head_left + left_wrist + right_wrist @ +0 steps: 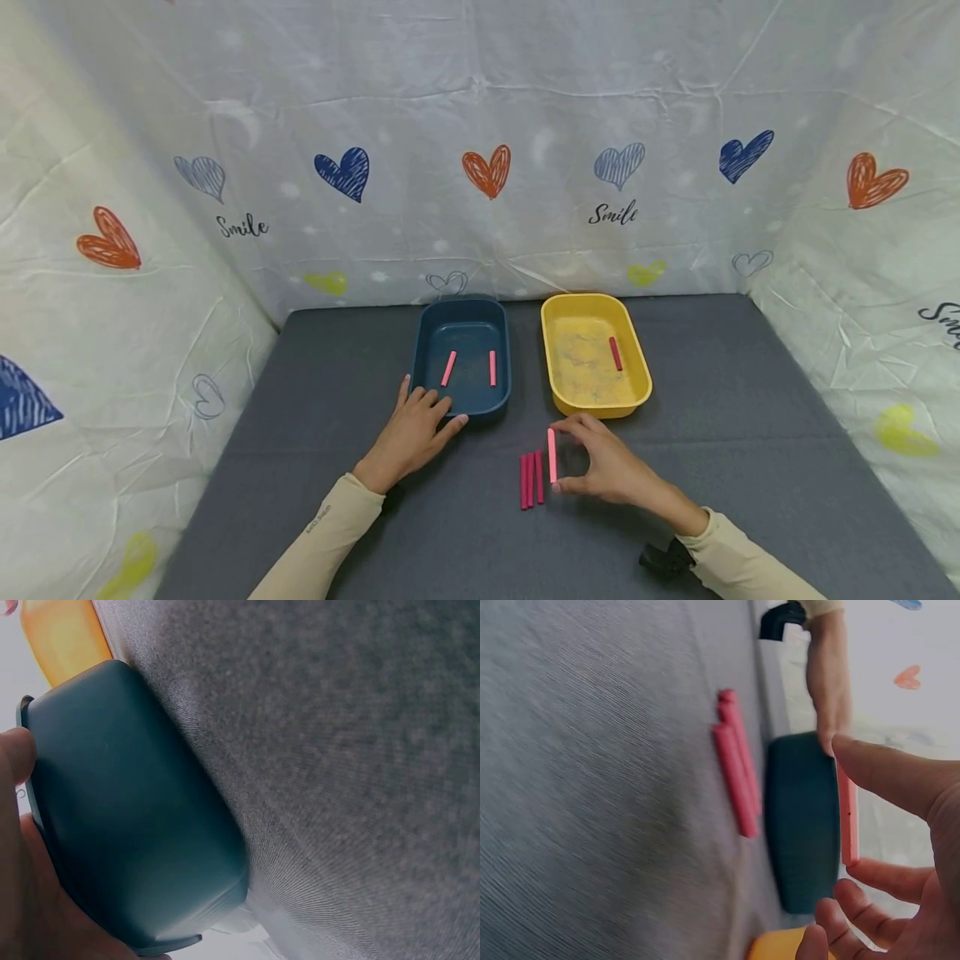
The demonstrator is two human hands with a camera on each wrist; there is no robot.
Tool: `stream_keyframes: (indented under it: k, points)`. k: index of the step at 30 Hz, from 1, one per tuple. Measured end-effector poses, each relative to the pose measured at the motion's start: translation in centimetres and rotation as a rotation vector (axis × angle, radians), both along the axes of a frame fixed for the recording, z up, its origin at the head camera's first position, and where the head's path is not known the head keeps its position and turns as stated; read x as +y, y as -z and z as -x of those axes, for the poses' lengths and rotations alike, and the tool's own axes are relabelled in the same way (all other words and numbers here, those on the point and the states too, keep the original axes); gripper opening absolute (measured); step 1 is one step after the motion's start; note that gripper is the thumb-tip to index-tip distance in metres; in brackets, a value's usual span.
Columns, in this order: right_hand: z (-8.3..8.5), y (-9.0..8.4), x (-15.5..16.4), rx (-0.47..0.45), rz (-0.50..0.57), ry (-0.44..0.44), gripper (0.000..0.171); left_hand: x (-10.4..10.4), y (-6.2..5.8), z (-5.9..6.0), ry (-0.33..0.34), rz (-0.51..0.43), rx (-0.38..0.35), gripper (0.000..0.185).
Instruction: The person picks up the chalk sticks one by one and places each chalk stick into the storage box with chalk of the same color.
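My right hand [611, 462] pinches a light pink stick [552, 456] by its two ends, thumb at the near end and a fingertip at the far end. In the right wrist view this pink stick [848, 817] spans the gap from thumb to finger. Three dark pink sticks [531, 481] lie side by side on the cloth just left of it. My left hand [412, 433] rests on the near left rim of the dark blue tray [500, 404], fingers spread. Two light pink sticks [492, 368] lie inside that tray. The left wrist view shows the thumb [19, 754] at the tray's rim.
A yellow tray [592, 410] stands right of the blue one, with one dark pink stick [615, 353] inside. Dark grey cloth [337, 350] covers the table. White curtains [420, 108] printed with hearts hang at the back and both sides.
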State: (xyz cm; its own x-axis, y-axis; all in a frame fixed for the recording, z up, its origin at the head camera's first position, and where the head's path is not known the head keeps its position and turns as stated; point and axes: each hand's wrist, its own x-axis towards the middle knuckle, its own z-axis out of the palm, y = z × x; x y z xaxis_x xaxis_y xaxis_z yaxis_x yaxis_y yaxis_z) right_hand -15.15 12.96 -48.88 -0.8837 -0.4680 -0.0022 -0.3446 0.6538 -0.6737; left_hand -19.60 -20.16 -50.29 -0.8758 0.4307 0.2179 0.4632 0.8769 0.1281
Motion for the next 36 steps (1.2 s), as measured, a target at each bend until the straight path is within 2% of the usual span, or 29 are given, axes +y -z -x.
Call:
stream_keyframes:
  k: [10, 17, 23, 30, 36]
  points:
    - [1.0, -2.4, 0.5, 0.075, 0.068, 0.010, 0.078, -0.1, 0.0, 0.0, 0.004, -0.003, -0.006, 0.042]
    - [2.1, -4.2, 0.6, 0.140, 0.065, 0.024, 0.080, -0.1, -0.1, 0.0, 0.004, -0.010, -0.021, 0.042]
    - [2.8, -5.5, 0.4, 0.146, 0.092, 0.022, 0.081, -0.1, -0.1, 0.0, 0.005, -0.023, -0.024, 0.043]
    - [3.8, -6.6, 0.1, 0.171, 0.126, 0.010, 0.081, -0.1, -0.1, -0.1, 0.014, -0.020, 0.025, 0.038]
    - [4.9, -7.4, -0.6, 0.172, 0.159, 0.022, 0.077, -0.1, -0.1, -0.1, 0.012, -0.020, 0.024, 0.039]
